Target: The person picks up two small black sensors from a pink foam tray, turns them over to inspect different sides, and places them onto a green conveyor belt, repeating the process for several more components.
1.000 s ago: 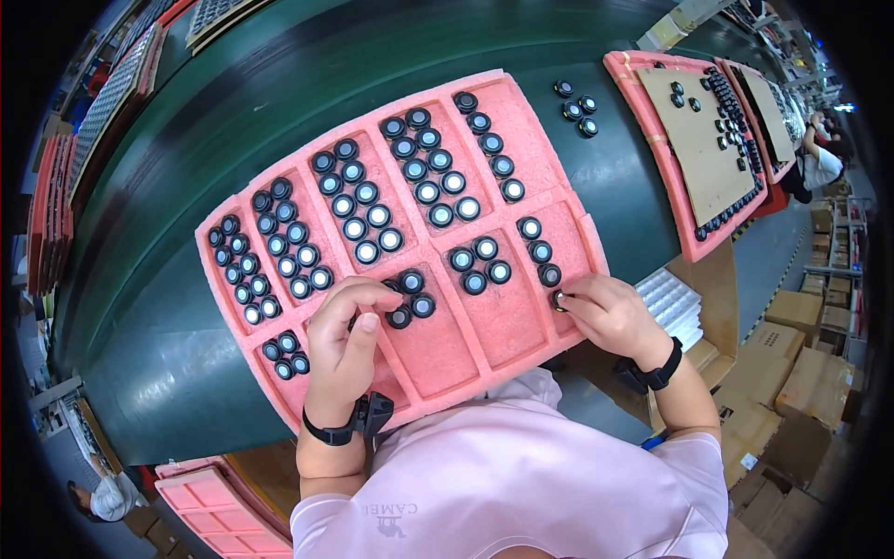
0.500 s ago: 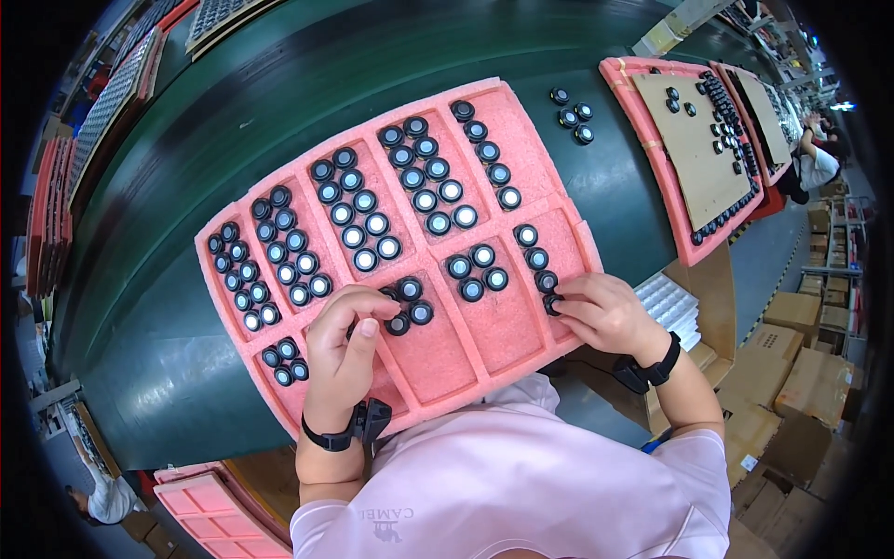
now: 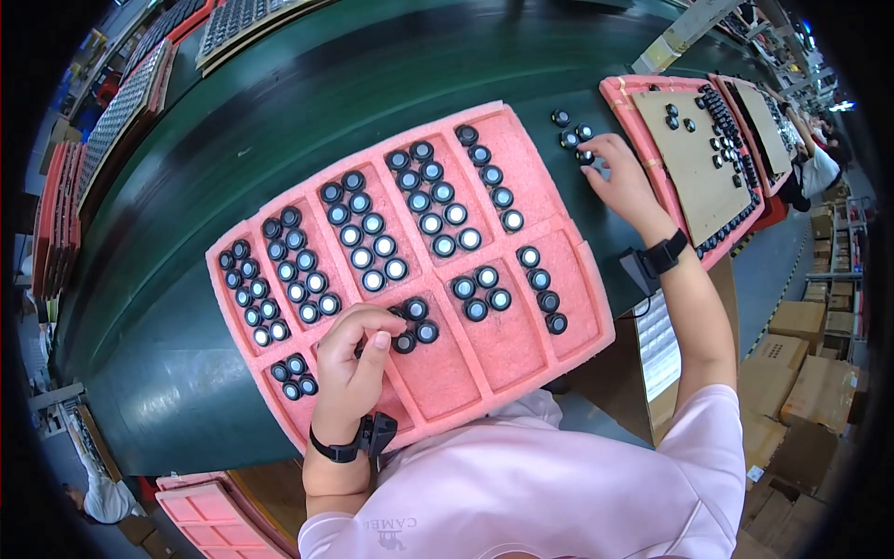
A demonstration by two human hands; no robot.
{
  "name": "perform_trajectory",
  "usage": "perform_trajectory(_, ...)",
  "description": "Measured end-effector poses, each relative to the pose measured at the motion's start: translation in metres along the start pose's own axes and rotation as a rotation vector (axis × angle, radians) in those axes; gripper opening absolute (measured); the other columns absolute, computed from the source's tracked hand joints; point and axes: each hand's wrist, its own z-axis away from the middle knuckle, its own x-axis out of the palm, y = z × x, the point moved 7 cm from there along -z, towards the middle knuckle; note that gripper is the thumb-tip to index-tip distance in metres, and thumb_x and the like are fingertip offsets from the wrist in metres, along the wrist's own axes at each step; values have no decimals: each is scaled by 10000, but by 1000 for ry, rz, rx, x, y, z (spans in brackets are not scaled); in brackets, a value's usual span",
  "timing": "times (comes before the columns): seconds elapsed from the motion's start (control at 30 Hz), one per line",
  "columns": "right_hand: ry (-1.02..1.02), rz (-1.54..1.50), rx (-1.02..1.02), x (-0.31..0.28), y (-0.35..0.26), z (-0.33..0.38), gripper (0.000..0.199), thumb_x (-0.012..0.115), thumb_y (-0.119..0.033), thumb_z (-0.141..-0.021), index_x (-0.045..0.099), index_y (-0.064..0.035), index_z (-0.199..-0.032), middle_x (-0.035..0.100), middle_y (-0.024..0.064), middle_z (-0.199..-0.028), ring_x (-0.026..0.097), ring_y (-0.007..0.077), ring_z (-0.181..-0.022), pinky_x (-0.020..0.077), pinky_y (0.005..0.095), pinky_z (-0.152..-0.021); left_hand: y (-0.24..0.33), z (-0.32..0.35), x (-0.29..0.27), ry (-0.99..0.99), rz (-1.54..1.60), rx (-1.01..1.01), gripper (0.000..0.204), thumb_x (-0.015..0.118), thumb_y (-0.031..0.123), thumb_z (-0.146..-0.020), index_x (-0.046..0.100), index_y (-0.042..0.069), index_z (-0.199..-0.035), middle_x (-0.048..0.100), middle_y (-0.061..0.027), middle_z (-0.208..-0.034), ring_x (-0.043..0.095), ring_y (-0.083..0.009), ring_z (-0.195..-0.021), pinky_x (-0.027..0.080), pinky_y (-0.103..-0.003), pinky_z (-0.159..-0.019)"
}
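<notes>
- Black round caps (image 3: 574, 136) lie loose on the green counter (image 3: 279, 121), just right of the pink foam tray's (image 3: 521, 359) far corner.
- Right hand (image 3: 622, 177) reaches there, fingertips touching one cap; grasp unclear.
- Left hand (image 3: 358, 359) rests curled on the tray's near compartments, fingers at a cap cluster (image 3: 416, 321).

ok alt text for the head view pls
A person's left hand rests on a pink foam tray holding rows of small black round parts, while the right hand reaches to loose parts on the green belt beside it.
</notes>
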Motion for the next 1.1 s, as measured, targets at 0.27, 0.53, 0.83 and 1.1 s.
perform_trajectory(0.27,-101,81,82,7,15,14,298,642,7,-806,628,-40,-1100,558,96,-992,594,232,-884,496,308,-762,-1,2,2,-10,-18,-11,131,566,74,-908,653,-17,-947,663,-107,-918,602,-178,-803,475,-283,-732)
perform_trajectory(0.53,-207,-952,230,-9,-100,82,349,677,23,-793,590,16,-1131,562,90,-1078,545,144,-932,456,303,-834,1,2,5,-33,-29,-27,200,506,120,-952,642,-27,-938,637,-104,-899,601,-179,-821,476,-289,-765)
perform_trajectory(0.83,-505,-1198,-112,31,-227,78,328,709,-5,-831,598,32,-1138,588,125,-1094,589,203,-989,466,329,-875,9,1,1,8,-8,32,192,495,99,-956,636,-27,-928,636,-98,-899,593,-170,-804,467,-281,-749)
perform_trajectory(1.1,-410,-1364,-17,73,-254,71,317,688,58,-831,586,33,-1130,593,119,-1086,619,179,-978,502,307,-860,14,8,-13,146,28,118,221,480,116,-973,616,-23,-869,629,-103,-861,575,-167,-755,458,-280,-704)
